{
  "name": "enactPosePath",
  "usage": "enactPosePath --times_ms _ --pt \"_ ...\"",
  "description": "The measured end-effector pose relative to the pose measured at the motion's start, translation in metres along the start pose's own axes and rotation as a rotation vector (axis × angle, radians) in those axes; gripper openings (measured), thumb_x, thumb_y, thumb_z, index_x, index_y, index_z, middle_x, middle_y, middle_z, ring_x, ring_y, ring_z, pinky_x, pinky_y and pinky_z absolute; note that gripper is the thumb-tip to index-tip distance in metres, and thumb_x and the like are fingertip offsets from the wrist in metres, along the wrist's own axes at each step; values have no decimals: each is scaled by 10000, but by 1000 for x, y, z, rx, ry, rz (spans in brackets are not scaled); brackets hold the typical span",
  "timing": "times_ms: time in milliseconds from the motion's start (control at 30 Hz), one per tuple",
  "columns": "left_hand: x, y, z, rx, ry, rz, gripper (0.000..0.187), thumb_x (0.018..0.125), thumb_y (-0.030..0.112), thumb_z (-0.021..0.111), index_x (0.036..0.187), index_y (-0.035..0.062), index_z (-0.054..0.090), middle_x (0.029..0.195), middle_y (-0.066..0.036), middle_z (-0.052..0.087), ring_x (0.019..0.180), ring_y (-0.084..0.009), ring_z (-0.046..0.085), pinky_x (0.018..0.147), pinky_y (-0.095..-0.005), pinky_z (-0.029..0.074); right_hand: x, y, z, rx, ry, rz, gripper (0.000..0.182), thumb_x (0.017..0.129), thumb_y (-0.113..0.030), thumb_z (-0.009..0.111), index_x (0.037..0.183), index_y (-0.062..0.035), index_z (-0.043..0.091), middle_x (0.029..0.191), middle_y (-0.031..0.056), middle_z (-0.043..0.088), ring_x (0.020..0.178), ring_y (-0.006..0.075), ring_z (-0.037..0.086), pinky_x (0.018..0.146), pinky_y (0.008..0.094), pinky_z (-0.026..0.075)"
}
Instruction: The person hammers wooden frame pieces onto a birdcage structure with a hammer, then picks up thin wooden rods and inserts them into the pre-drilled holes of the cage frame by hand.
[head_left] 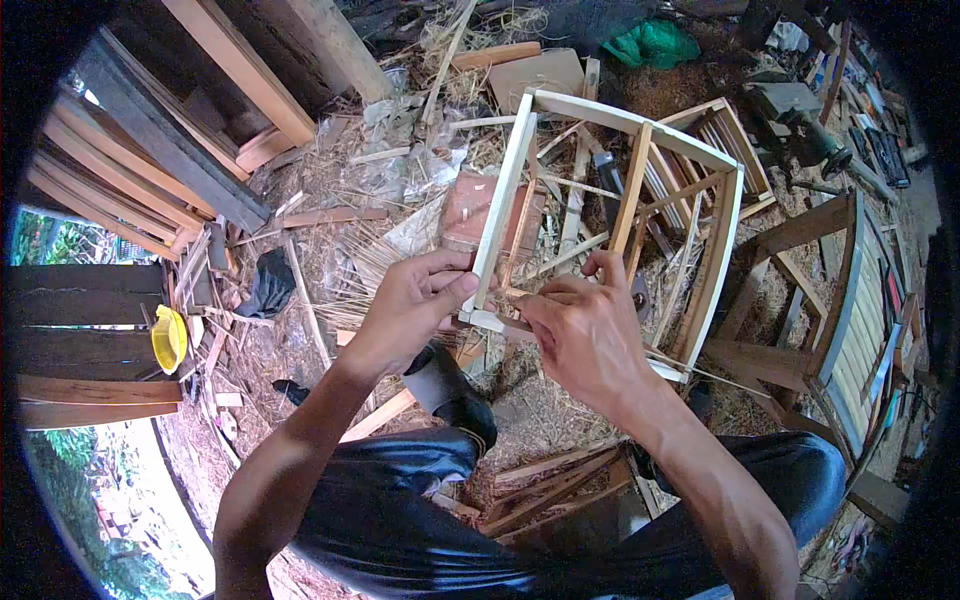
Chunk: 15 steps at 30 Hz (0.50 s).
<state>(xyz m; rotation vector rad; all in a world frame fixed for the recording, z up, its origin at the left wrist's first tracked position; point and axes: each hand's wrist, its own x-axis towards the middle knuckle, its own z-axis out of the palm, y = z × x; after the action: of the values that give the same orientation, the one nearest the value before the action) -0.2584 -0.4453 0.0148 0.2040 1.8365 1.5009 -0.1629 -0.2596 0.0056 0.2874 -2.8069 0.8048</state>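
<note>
Wooden frame (504, 205) is sitting at the person's one o'clock, sides looking joined, middle bar (632, 190) spanning it, left hand (412, 308) pinching near its eight o'clock corner, right hand (590, 330) curling there, grasp and remaining work unclear.

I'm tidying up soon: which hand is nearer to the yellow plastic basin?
Left. The left hand is to the right of the basin; the right hand is farther right, at the pale wooden frame.
</note>
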Motion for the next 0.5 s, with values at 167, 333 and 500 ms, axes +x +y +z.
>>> enactPosePath --times_ms 167,333,500 --pt "-2 1 2 -10 10 -4 275 928 174 586 1148 11 564 997 -72 672 831 -112 643 644 -228 535 -1 0 3 -1 6 -2 294 629 7 622 904 -78 682 692 88 658 746 190 625 874 385 379" --pt "5 -8 -4 59 -9 44 274 929 179 587 1147 14 566 999 -64 678 827 -94 638 559 -183 458 -1 0 5 4 33 -10 277 620 11 623 881 -62 680 678 91 652 715 198 614 867 385 383" --pt "3 -9 -1 9 19 48 269 933 176 580 1145 11 567 976 -63 682 758 -68 608 548 -177 430 -1 -3 3 23 40 9 275 614 14 624 872 -58 680 685 94 655 696 203 605 861 383 381"
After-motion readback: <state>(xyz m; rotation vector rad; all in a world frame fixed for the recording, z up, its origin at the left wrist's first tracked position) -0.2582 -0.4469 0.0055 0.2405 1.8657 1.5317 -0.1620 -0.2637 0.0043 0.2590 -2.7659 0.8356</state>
